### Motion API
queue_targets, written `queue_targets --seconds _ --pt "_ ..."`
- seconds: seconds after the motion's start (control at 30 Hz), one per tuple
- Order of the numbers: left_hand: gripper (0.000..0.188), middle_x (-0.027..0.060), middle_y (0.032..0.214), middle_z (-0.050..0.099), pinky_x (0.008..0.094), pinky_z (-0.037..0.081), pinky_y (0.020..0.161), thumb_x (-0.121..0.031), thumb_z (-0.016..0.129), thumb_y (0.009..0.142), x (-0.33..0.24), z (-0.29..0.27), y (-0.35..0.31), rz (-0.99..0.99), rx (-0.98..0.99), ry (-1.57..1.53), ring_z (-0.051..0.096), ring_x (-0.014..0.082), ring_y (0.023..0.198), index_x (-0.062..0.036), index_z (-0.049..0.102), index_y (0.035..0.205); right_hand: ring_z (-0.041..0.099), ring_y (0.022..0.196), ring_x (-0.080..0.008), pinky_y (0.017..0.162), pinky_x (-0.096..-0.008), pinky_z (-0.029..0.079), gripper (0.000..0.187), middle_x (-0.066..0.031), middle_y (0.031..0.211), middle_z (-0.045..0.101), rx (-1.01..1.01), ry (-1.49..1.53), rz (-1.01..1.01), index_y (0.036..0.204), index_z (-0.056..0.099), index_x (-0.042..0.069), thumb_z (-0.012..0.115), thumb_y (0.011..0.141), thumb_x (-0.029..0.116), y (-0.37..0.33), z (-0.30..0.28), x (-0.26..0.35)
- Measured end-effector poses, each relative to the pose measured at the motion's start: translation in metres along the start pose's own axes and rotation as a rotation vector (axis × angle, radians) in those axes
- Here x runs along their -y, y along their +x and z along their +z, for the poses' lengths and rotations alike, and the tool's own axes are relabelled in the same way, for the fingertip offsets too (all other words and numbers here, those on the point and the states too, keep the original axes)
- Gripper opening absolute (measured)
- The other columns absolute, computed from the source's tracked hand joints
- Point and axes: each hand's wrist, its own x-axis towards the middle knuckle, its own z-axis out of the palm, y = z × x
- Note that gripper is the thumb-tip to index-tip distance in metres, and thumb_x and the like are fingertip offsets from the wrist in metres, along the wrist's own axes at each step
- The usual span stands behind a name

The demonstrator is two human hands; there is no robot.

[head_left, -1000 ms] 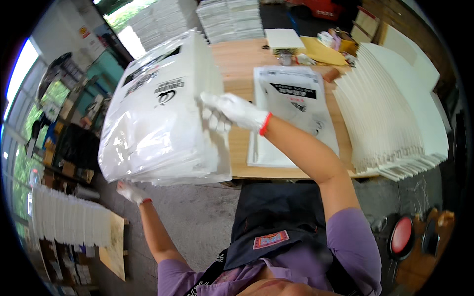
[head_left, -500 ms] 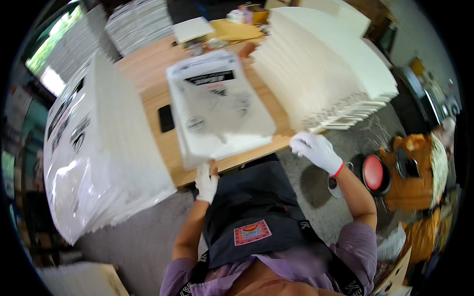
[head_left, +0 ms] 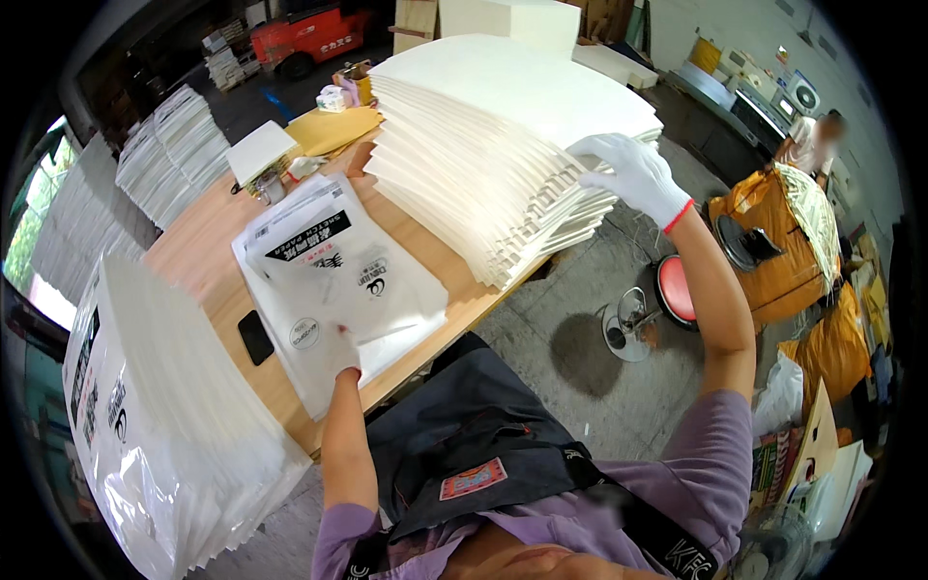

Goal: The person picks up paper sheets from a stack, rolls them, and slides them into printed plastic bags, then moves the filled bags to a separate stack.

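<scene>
A pile of clear printed plastic bags [head_left: 372, 256] lies on the wooden table in front of me. My left hand [head_left: 340, 362], in a white glove with bare fingertips, is at the near end of the pile. Its fingers look closed on the top bag, whose film is wrinkled there; the white glove partly blends with it. To the right stands a tall stack of white paper [head_left: 464, 155], split into many offset bundles. My right hand [head_left: 638, 174], gloved in white with a red cuff, is at the stack's near right corner, fingers stretched left and thumb apart.
Bagged paper [head_left: 184, 416] stands along the table's left side. A black phone [head_left: 255, 337] lies beside the bags. Behind are a yellow sheet [head_left: 333, 129] and a small white block [head_left: 259, 155]. A round red stool [head_left: 675, 290] is to the right; a person [head_left: 810, 150] is beyond.
My view has swung to the right. My right hand has moved up from the table's front edge to the paper stack's corner. My left hand has moved onto the bags' near end.
</scene>
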Motion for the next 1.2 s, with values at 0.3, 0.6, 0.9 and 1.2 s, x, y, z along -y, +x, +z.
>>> queue_targets --seconds 0.3,0.6,0.9,1.2 --pt "0.031 0.0108 0.111 0.056 0.0368 0.049 0.093 -0.032 0.042 0.096 0.073 0.056 -0.067 -0.520 0.185 -2.542 0.056 0.0253 0.106 -0.0058 0.054 0.107 0.064 0.087 -0.0221 0.074 -0.0328 0.052 0.028 -0.0030 0.094 0.066 -0.438 -0.276 -0.451 0.108 0.066 0.017 0.062 0.081 0.023 0.031 0.029 -0.043" --pt "0.069 0.0153 0.139 0.045 0.0427 0.047 0.091 -0.054 0.042 0.095 -0.237 -0.139 -0.105 0.041 0.920 -1.590 0.055 0.0289 0.111 -0.0063 0.031 0.143 0.063 0.095 -0.0224 0.081 -0.0344 0.051 0.027 -0.0035 0.108 0.066 -0.426 -0.288 -0.526 0.112 0.065 0.010 0.054 0.087 0.015 0.035 0.022 -0.026" --pt "0.028 0.0157 0.102 0.064 0.0358 0.057 0.075 -0.012 0.058 0.088 -0.304 -0.244 -0.058 -0.087 0.757 -1.373 0.066 0.0231 0.088 0.0043 0.056 0.111 0.066 0.075 -0.0255 0.066 -0.0379 0.052 0.049 -0.0070 0.091 0.067 -0.192 0.103 -0.457 0.122 0.057 0.014 0.060 0.085 0.047 -0.031 -0.031 0.115" --pt "0.033 0.0140 0.104 0.067 0.0306 0.057 0.075 -0.005 0.059 0.086 -0.146 -0.307 -0.101 -0.163 0.621 -1.332 0.068 0.0181 0.086 0.0064 0.058 0.117 0.062 0.102 -0.0233 0.095 -0.0349 0.044 0.061 -0.0154 0.123 0.060 0.123 0.588 0.028 0.144 0.035 0.004 0.055 0.092 0.029 -0.023 0.036 0.023"
